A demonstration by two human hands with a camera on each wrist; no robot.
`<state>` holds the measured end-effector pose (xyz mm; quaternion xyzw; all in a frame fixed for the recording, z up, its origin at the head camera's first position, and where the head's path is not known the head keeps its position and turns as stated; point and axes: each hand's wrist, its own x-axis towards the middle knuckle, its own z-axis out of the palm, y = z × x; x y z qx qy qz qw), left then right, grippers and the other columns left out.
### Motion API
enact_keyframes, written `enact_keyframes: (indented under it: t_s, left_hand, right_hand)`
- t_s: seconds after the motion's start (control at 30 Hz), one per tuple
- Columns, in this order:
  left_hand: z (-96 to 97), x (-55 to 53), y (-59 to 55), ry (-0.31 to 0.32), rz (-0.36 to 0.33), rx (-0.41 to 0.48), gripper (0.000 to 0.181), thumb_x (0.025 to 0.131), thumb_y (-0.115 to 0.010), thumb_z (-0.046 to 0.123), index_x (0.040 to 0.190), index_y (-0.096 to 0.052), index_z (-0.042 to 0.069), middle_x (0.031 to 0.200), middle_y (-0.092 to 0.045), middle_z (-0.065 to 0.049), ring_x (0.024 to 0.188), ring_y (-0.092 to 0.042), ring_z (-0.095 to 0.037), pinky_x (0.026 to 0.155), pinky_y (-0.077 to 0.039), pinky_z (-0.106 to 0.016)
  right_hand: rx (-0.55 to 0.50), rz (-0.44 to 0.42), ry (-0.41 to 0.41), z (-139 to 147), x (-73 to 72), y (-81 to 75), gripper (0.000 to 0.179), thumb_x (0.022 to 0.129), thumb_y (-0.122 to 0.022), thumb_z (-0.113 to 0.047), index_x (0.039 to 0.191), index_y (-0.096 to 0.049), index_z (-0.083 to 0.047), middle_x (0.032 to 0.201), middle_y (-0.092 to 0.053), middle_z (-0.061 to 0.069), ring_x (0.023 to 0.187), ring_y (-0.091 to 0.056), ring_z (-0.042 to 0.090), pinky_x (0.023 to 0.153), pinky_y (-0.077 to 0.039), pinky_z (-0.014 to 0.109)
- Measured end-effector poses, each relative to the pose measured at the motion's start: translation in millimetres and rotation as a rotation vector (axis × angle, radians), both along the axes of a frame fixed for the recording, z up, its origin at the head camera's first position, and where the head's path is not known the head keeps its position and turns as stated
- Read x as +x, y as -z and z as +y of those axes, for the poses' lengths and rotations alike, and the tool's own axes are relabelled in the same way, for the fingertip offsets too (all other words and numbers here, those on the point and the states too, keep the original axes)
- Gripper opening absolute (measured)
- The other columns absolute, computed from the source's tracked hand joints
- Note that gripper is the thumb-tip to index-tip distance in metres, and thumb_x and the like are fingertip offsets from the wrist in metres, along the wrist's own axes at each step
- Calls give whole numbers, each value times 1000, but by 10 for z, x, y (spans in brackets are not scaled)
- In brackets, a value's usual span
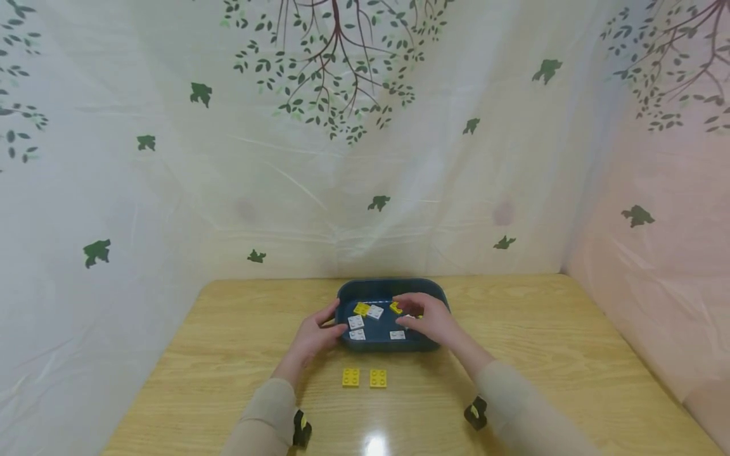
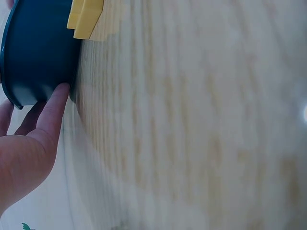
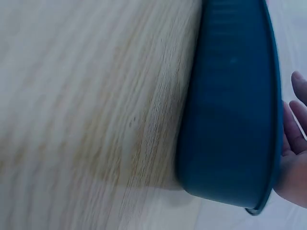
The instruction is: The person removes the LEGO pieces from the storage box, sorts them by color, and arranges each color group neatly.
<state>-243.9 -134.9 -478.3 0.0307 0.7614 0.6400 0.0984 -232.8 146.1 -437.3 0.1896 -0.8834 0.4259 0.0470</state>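
A dark blue tray (image 1: 393, 346) holds several white and yellow toy bricks, among them a white brick (image 1: 374, 311) beside a yellow brick (image 1: 362, 309). My left hand (image 1: 315, 331) grips the tray's left end, thumb at the rim; the left wrist view shows fingers (image 2: 53, 112) against the outer wall. Over the right part of the tray, my right hand (image 1: 430, 318) hovers with thumb and fingers apart, near another yellow brick (image 1: 395, 308). Its palm hides some bricks. The right wrist view shows that hand (image 3: 293, 167) beyond the tray wall (image 3: 230, 110).
Two yellow bricks lie side by side in front of the tray, the left one (image 1: 350, 377) a little apart from the right one (image 1: 378, 378). The wooden table (image 1: 256, 354) meets a pale leaf-patterned curtain (image 1: 285, 209) at the back.
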Motion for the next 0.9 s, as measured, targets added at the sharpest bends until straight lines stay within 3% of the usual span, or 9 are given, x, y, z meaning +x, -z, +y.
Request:
enact_keyframes:
  t_s: [0.2, 0.4, 0.53, 0.9]
  left_hand:
    - [10, -39, 10, 10, 2, 2, 65, 92, -72, 12, 150, -45, 21, 155, -38, -16, 130, -48, -39, 92, -54, -42]
    - [19, -90, 26, -1, -8, -4, 66, 91, -73, 15, 150, -45, 25, 155, -39, -13, 130, -48, -37, 93, -53, -41]
    - [24, -128, 44, -3, -12, -12, 66, 91, -73, 16, 150, -45, 26, 155, -38, -12, 130, -48, -36, 93, -53, -41]
    - [34, -200, 45, -12, -32, 69, 67, 91, -73, 13, 150, -45, 24, 156, -36, -15, 128, -50, -36, 92, -54, -40]
  right_hand:
    - [1, -68, 123, -13, -323, 107, 46, 84, -79, -12, 127, -64, -4, 117, -69, 11, 110, -63, 31, 98, -48, 48]
    - [2, -131, 156, -17, -555, 206, 50, 83, -80, -9, 130, -63, -4, 122, -67, 13, 117, -59, 33, 103, -44, 49]
    - [22, -161, 168, -14, -661, 257, 51, 83, -80, -9, 130, -62, -2, 127, -65, 15, 120, -57, 34, 104, -43, 49]
    - [76, -191, 182, -10, -888, 359, 53, 81, -83, -13, 129, -63, -2, 126, -65, 16, 120, -57, 34, 103, -44, 48]
